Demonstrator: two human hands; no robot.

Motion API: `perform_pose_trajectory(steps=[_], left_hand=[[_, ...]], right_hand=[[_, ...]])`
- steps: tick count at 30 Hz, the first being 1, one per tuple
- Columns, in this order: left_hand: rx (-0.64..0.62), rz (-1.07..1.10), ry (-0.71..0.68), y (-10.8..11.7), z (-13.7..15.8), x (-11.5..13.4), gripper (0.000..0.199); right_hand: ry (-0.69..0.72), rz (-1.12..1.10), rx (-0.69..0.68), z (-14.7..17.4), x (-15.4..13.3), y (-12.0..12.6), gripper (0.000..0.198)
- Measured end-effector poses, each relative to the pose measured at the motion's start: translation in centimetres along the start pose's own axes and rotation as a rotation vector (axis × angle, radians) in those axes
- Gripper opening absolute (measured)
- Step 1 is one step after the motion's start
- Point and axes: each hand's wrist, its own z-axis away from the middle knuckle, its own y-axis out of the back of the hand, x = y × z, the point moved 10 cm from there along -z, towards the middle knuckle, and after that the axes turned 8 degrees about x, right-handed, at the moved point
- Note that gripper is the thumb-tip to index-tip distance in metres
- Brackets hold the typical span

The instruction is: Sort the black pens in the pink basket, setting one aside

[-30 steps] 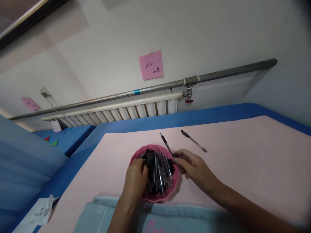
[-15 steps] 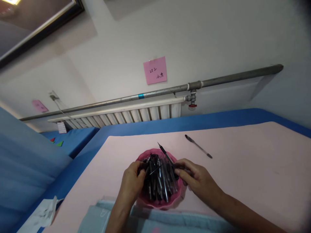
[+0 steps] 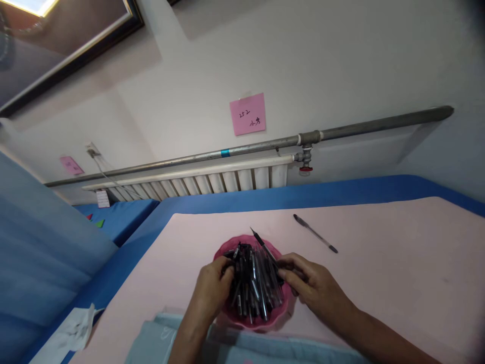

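A pink scalloped basket (image 3: 283, 306) holds a heap of black and clear pen parts (image 3: 252, 288). My right hand (image 3: 312, 280), at the basket's right rim, pinches an uncapped pen (image 3: 264, 246) whose tip points up and left over the heap. The fingers of my left hand (image 3: 212, 288) are closed at the basket's left side, among the dark parts there. What they grip is hidden. Behind and to the right, a capped pen (image 3: 315, 233) lies apart on the pink sheet.
The pink sheet (image 3: 386, 258) covers a blue table (image 3: 341, 191). Folded light-blue cloth (image 3: 151, 338) lies along the near edge. White paper (image 3: 70, 333) is at the left, beside a blue curtain (image 3: 41, 253). A radiator (image 3: 212, 183) and pipe (image 3: 352, 130) run along the wall.
The whole view has shifted slightly, so everything sits a little lower and to the right. A thin dark piece beside my left fingers no longer shows. My right hand keeps the pen.
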Motion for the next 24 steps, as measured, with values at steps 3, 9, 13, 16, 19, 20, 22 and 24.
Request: perform_pose_trajectory(steps=[3,9,13,16,19,20,22,24], left_hand=[[0.15,-0.051,0.062,2.6,-0.5,-1.6,0.022],[0.194,-0.42,-0.094,1.8,-0.9,-0.7,0.029],[0.143,-0.598,-0.057,0.0,-0.7,-1.1,0.033],[0.088,-0.601,-0.038,-0.5,-0.9,-1.8,0.038],[0.001,-0.505,-0.058,-0.4,-1.4,-2.6,0.04],[-0.016,-0.462,-0.065,-0.2,-1.5,-2.8,0.039],[-0.004,-0.395,-0.048,0.7,-1.7,-3.2,0.036],[0.018,-0.354,-0.021,1.6,-1.5,-3.4,0.032]], right_hand=[[-0.009,0.006,-0.001,0.0,0.1,0.1,0.019],[-0.003,0.014,-0.005,-0.1,0.1,0.0,0.02],[0.008,0.031,-0.011,0.0,-0.1,0.0,0.019],[0.016,0.046,-0.013,0.0,-0.1,0.0,0.02],[0.025,0.068,-0.009,0.0,0.0,0.0,0.019],[0.024,0.073,-0.01,-0.1,0.0,0.0,0.019],[0.017,0.076,-0.005,-0.1,0.0,0.1,0.019],[0.009,0.069,0.0,-0.1,0.0,0.2,0.019]])
